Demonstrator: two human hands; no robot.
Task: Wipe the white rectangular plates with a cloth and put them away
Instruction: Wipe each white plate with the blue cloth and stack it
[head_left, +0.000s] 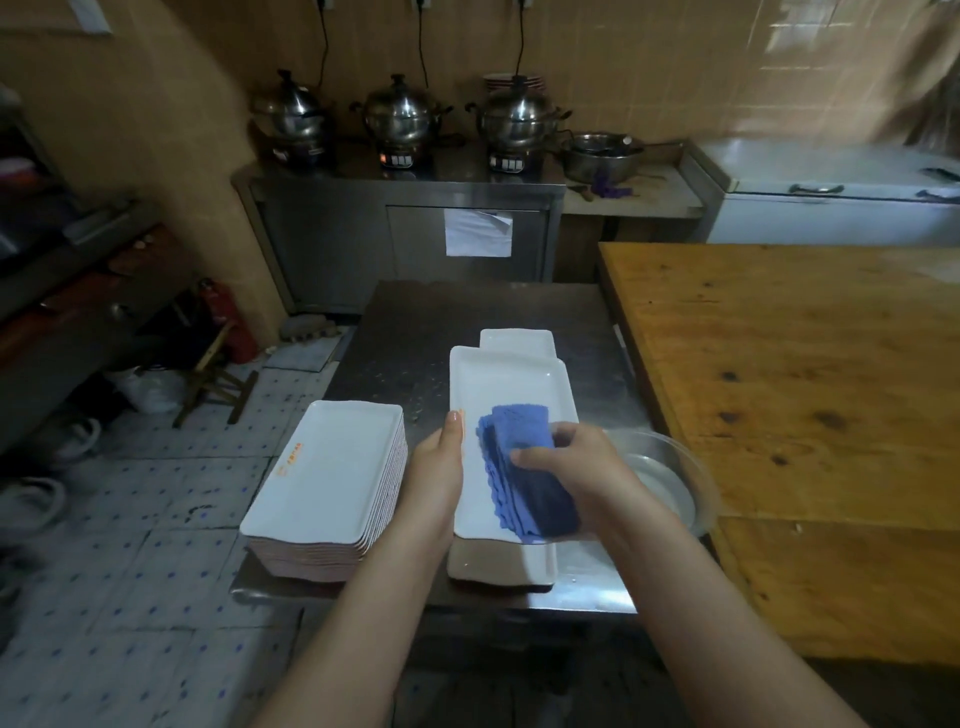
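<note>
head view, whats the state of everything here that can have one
white rectangular plate, lifted, face up, over the plates below
folded blue cloth, lying on the lifted plate
left hand, grips that plate's left edge
right hand, grips the cloth
stack of white plates, face up on the steel table
three steel pots, lids on
white chest freezer, lid shut

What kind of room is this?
Probably a restaurant kitchen: three plugged-in steel pots on a counter, a big stack of white plates on a metal table, and a chest freezer.
</note>
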